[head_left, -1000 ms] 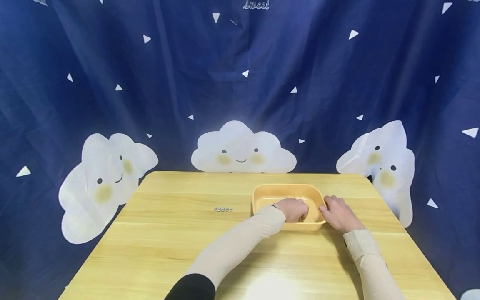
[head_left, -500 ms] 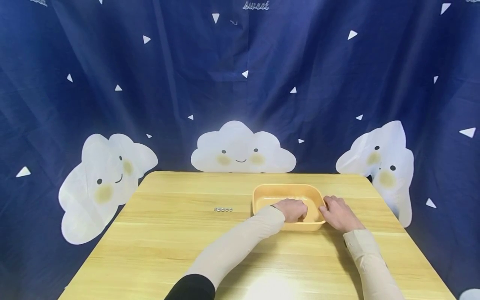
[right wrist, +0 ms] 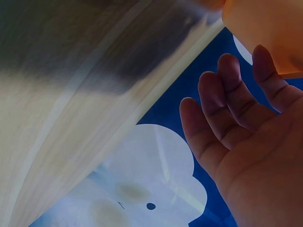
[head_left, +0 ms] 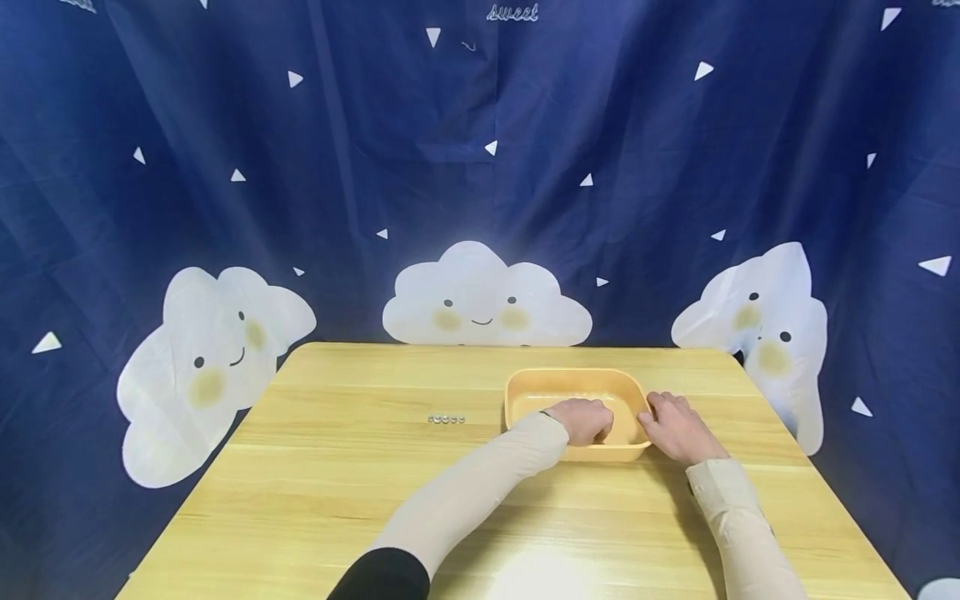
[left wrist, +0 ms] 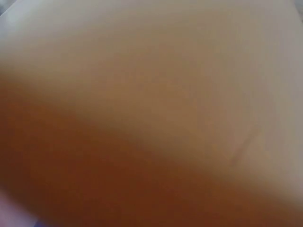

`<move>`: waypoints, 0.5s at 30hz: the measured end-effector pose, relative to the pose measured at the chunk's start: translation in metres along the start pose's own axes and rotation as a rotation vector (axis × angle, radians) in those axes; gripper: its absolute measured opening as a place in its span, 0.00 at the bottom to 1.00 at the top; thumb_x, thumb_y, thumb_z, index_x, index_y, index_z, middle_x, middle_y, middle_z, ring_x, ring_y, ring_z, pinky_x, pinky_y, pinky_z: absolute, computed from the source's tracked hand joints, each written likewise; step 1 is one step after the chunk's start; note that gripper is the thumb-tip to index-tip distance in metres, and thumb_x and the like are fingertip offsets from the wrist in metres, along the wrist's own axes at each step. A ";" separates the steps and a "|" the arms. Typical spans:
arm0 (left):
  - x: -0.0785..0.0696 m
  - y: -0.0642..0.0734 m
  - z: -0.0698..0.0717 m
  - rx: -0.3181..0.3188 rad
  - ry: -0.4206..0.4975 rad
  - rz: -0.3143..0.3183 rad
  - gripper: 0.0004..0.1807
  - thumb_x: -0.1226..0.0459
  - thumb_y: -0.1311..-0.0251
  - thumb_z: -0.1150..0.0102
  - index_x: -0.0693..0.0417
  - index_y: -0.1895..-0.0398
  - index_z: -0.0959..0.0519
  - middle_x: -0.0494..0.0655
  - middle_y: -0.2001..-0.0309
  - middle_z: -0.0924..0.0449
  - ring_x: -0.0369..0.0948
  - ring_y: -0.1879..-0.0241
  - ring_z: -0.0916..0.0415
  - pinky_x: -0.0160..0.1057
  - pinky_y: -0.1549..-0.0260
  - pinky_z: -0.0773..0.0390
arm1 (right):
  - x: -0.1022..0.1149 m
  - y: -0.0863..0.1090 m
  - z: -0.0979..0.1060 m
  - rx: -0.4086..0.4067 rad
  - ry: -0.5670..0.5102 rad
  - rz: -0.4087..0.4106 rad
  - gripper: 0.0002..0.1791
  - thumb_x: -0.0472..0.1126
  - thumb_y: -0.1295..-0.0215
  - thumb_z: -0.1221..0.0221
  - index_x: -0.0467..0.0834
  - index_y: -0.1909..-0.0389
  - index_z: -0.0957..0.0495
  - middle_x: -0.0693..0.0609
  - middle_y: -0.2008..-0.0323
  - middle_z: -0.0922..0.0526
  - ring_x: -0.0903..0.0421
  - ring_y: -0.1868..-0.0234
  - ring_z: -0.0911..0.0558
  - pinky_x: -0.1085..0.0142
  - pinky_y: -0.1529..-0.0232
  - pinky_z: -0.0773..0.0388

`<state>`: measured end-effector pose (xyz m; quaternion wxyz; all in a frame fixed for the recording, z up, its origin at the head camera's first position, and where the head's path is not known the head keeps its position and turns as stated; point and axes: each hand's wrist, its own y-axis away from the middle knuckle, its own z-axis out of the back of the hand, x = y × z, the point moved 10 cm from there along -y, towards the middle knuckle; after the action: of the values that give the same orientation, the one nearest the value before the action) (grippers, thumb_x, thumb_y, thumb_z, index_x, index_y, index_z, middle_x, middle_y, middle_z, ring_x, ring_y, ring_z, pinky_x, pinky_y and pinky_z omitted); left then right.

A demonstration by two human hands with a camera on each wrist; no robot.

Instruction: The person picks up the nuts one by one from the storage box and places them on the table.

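A pale orange, open-topped plastic bin (head_left: 581,381) sits on the wooden table, right of centre. My left hand (head_left: 583,420) reaches down inside it, knuckles up and fingers bent. Its fingertips are hidden, so whether they hold anything cannot be seen. At the bin's right end my right hand (head_left: 677,427) holds the rim, with the thumb at the edge. In the right wrist view, its fingers (right wrist: 212,91) are loosely bent beside the outer wall of the bin. Several small silvery round pieces (head_left: 446,419) lie in a row left of the bin. The left wrist view is a tan blur.
The light wooden table (head_left: 360,483) has rounded far corners and a bright glare patch near its front. A dark blue curtain (head_left: 337,192) printed with white clouds hangs behind and at both sides. Tiny glints show along the bin's far inner floor, too small to identify.
My left hand has shifted very slightly to the left inside the bin. The right hand, the bin and the row of silvery pieces look unmoved.
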<state>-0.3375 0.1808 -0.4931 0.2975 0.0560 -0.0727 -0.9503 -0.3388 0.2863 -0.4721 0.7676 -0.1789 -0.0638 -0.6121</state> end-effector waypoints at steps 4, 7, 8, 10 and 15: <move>0.001 0.000 0.001 -0.008 -0.002 0.005 0.26 0.80 0.45 0.45 0.43 0.89 0.38 0.36 0.83 0.44 0.34 0.82 0.51 0.30 0.83 0.48 | 0.000 -0.001 0.000 -0.005 -0.002 0.004 0.10 0.39 0.32 0.46 0.45 0.74 0.31 0.47 0.71 0.25 0.46 0.68 0.26 0.53 0.64 0.30; 0.001 0.001 0.002 -0.012 -0.013 0.008 0.25 0.80 0.46 0.45 0.42 0.89 0.36 0.36 0.83 0.42 0.34 0.81 0.50 0.30 0.83 0.47 | 0.000 -0.001 0.000 -0.012 0.000 0.007 0.10 0.40 0.32 0.46 0.45 0.74 0.31 0.47 0.72 0.25 0.46 0.69 0.26 0.54 0.65 0.30; 0.001 0.001 0.002 -0.014 -0.018 0.007 0.25 0.79 0.45 0.44 0.42 0.89 0.35 0.35 0.82 0.40 0.34 0.81 0.49 0.29 0.83 0.46 | 0.000 -0.001 0.000 -0.013 0.000 0.008 0.09 0.40 0.32 0.46 0.45 0.74 0.31 0.47 0.72 0.25 0.46 0.69 0.26 0.54 0.65 0.30; 0.001 0.001 0.003 -0.013 -0.023 0.008 0.24 0.79 0.44 0.43 0.42 0.88 0.33 0.35 0.82 0.37 0.34 0.81 0.47 0.29 0.83 0.44 | -0.001 -0.001 0.000 -0.011 0.000 0.007 0.09 0.40 0.32 0.46 0.45 0.73 0.31 0.47 0.72 0.25 0.46 0.69 0.26 0.54 0.65 0.30; 0.001 0.003 0.003 -0.019 -0.040 0.016 0.18 0.75 0.40 0.37 0.43 0.81 0.21 0.32 0.76 0.23 0.32 0.79 0.37 0.27 0.80 0.34 | -0.002 -0.001 -0.002 -0.006 -0.003 0.001 0.08 0.40 0.31 0.46 0.44 0.71 0.29 0.46 0.70 0.24 0.44 0.67 0.24 0.51 0.64 0.29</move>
<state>-0.3374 0.1785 -0.4897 0.3043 0.0336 -0.0703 -0.9494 -0.3407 0.2869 -0.4738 0.7674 -0.1823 -0.0630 -0.6115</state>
